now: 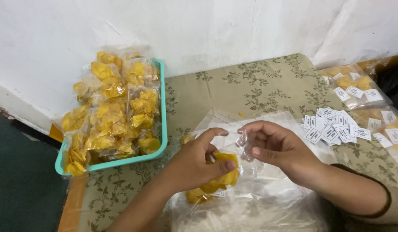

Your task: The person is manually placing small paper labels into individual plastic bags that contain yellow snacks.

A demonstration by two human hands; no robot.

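The small clear bag of yellow chips (216,180) sits in the left hand (194,165), fingers wrapped round it, low over a heap of empty plastic bags (250,206). The right hand (276,148) pinches its open top between thumb and fingertips. Looks like the closing step; next the mouth needs gathering tight. Further out lies a pile of white labels (332,126), and a teal tray (163,129) stacked with filled packets (113,111) by the wall

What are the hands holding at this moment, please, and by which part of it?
A small clear bag of yellow chips: the left hand grips its filled lower part, while the right hand pinches the empty open top between fingertips.
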